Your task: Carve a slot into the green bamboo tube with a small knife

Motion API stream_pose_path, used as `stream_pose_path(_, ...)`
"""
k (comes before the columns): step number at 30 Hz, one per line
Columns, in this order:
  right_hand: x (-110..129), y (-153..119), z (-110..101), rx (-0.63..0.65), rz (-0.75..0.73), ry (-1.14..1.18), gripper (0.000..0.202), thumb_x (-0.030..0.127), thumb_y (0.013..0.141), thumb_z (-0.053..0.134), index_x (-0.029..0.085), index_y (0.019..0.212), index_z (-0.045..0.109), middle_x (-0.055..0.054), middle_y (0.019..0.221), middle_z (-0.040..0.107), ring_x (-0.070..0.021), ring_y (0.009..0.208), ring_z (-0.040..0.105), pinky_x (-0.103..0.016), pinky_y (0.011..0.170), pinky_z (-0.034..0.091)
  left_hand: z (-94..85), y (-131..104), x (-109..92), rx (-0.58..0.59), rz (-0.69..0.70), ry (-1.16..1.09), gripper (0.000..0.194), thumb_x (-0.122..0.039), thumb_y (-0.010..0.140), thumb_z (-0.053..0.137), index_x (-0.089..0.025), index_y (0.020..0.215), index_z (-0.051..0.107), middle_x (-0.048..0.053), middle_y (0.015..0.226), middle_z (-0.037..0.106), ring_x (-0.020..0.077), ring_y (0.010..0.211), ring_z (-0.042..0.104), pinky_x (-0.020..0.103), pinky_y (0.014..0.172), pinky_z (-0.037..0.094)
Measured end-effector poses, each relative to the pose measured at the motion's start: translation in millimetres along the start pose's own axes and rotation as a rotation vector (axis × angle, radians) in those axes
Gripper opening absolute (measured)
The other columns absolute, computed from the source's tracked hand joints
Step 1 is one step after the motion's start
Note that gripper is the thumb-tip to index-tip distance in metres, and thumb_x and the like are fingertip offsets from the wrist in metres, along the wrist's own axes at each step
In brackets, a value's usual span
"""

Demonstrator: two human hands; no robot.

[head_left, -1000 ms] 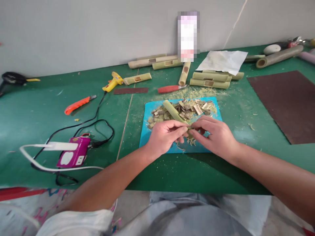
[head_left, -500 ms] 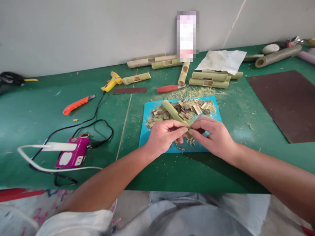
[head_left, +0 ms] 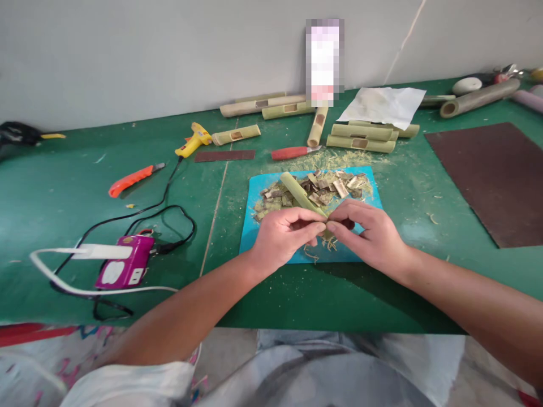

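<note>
Both hands meet in front of me over a blue mat (head_left: 250,237), thumbs and fingertips almost touching. My left hand (head_left: 288,234) is closed in a pinch, and my right hand (head_left: 362,232) pinches from the other side. Whatever lies between the fingertips is too small and too covered to make out. A pale green bamboo tube (head_left: 297,191) slants away from under the fingers, its near part hidden by them. Around its far end are bamboo chips (head_left: 322,186) and fine shavings.
Behind the mat lie a red-handled knife (head_left: 291,153) and several notched bamboo tubes (head_left: 360,131), some under white paper (head_left: 382,107). Leftward are a yellow glue gun (head_left: 193,140), an orange cutter (head_left: 132,181) and a purple power adapter (head_left: 127,263) with cords. A brown sheet (head_left: 487,181) lies right.
The fingertips of both hands have drawn slightly closer together and shifted a touch. The bamboo tube and the other things stay where they were.
</note>
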State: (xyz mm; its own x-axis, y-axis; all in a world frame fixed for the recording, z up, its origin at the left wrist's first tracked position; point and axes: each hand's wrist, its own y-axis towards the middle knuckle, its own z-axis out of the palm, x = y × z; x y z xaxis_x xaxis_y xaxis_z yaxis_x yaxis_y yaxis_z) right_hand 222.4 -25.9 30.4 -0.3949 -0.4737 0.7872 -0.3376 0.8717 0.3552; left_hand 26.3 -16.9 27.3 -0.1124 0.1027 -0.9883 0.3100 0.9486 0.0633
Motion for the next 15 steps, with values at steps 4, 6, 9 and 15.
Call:
stream_pose_path(4, 1.4, 0.2, -0.3, 0.005, 0.04, 0.02, 0.018, 0.033, 0.091, 0.057, 0.02, 0.081, 0.063, -0.001, 0.074, 0.062, -0.0132, 0.068, 0.056, -0.03, 0.066, 0.045, -0.1, -0.4, 1.1, 0.008, 0.034, 0.033, 0.01, -0.024, 0.081, 0.076, -0.017, 0.087, 0.075, -0.001, 0.064, 0.071, 0.0098, 0.052, 0.066, 0.018, 0.052, 0.056)
stream_pose_path(6, 2.3, 0.4, -0.8, 0.009, 0.052, 0.025, 0.019, 0.034, 0.091, 0.058, 0.02, 0.081, 0.063, -0.001, 0.073, 0.062, -0.013, 0.068, 0.056, -0.029, 0.066, 0.045, -0.3, -0.4, 2.0, 0.024, 0.061, 0.05, 0.009, -0.024, 0.082, 0.075, -0.017, 0.089, 0.075, 0.0, 0.069, 0.073, 0.0096, 0.053, 0.066, 0.019, 0.054, 0.057)
stream_pose_path(9, 3.7, 0.8, -1.7, 0.006, 0.065, 0.02, 0.017, 0.033, 0.091, 0.058, 0.02, 0.081, 0.063, -0.001, 0.073, 0.062, -0.013, 0.068, 0.056, -0.029, 0.065, 0.045, -1.3, 0.2, 1.7, 0.046, 0.128, 0.089, 0.012, -0.022, 0.081, 0.075, -0.018, 0.092, 0.074, 0.002, 0.081, 0.076, 0.0112, 0.06, 0.069, 0.022, 0.059, 0.06)
stream_pose_path(15, 5.3, 0.5, -3.2, -0.017, 0.075, 0.032, 0.012, 0.03, 0.088, 0.061, 0.02, 0.081, 0.062, 0.0, 0.073, 0.061, -0.0119, 0.065, 0.053, -0.027, 0.059, 0.043, -5.7, 3.1, -2.1, 0.043, 0.291, 0.232, 0.01, -0.018, 0.083, 0.072, -0.018, 0.093, 0.075, 0.005, 0.089, 0.075, 0.0144, 0.077, 0.07, 0.024, 0.067, 0.059)
